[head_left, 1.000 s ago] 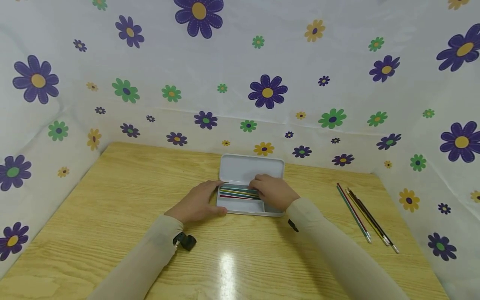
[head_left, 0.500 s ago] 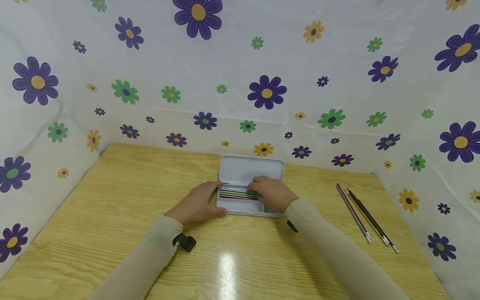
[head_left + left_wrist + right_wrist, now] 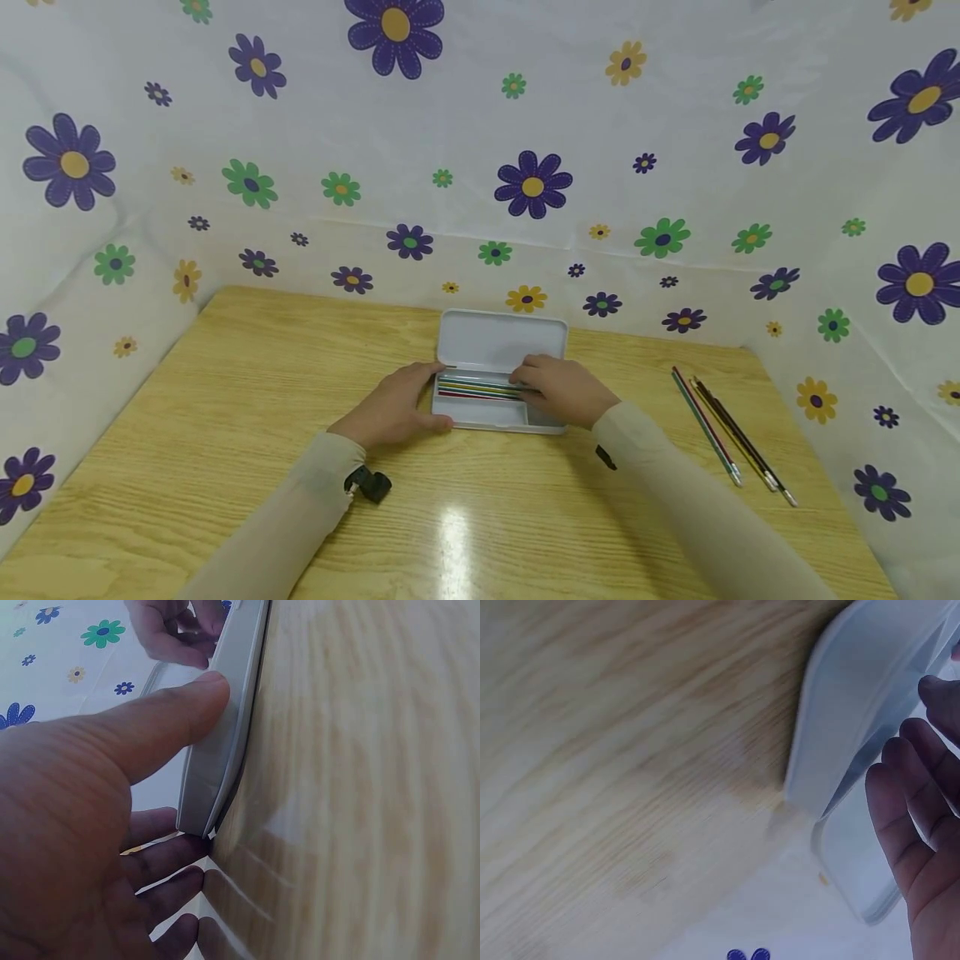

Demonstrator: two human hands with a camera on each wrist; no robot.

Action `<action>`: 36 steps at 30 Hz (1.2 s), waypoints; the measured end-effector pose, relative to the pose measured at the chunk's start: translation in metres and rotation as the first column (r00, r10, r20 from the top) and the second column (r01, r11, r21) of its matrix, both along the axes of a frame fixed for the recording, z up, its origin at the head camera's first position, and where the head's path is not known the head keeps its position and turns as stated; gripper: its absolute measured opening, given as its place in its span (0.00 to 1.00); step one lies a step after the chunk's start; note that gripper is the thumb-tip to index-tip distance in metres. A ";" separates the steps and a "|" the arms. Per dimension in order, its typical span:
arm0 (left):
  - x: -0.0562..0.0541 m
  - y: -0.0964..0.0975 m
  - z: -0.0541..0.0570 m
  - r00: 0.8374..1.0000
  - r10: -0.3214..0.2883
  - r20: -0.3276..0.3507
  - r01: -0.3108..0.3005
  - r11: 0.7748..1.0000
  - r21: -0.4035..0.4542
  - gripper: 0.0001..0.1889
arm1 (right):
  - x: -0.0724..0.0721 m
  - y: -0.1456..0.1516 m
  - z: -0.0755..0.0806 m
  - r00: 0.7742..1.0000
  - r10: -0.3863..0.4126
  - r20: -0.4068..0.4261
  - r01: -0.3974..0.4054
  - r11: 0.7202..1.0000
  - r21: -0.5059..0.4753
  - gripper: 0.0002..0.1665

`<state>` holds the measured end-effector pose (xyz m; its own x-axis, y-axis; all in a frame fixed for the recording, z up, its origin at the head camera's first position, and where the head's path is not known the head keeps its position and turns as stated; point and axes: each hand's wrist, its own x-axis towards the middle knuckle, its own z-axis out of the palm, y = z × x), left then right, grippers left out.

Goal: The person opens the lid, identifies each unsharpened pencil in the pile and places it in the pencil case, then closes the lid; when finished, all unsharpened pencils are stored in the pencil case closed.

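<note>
A light grey pencil case (image 3: 480, 411) lies with its lid (image 3: 501, 340) raised at the back. Several coloured pencils (image 3: 472, 388), among them red, yellow and green ones, lie lengthwise in its rear compartment. My left hand (image 3: 390, 406) holds the case's left end, thumb on the front wall and fingers at the end and rear corner; the left wrist view shows that thumb (image 3: 187, 709) against the wall. My right hand (image 3: 562, 390) is over the case's right part, fingertips by the pencils' right ends. In the right wrist view its fingers (image 3: 900, 802) are loosely bent, with nothing seen in them.
More pencils (image 3: 708, 425) lie on the wooden table (image 3: 300, 333) to the right, erasers toward me; some are dark, others red, green and yellow. A white flowered cloth (image 3: 450, 125) stands around the back and sides. The case's front compartment shows bare.
My right hand has shifted a little to the right along the case, showing more of the pencils. The pencils settle into a straighter row. My left hand stays in place.
</note>
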<state>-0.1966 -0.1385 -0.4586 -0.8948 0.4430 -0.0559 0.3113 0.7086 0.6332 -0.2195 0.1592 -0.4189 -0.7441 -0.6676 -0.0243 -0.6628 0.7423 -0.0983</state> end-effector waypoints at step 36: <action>0.000 -0.001 0.000 0.999 0.009 0.032 -0.009 1.000 0.004 0.50 | 0.044 0.186 0.006 0.954 -0.301 0.013 0.301 0.952 -0.059 0.19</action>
<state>-0.1963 -0.1400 -0.4583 -0.8967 0.4349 -0.0828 0.2842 0.7089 0.6455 -0.1759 0.3454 -0.4134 -0.9106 -0.4132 0.0057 -0.4093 0.8999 -0.1504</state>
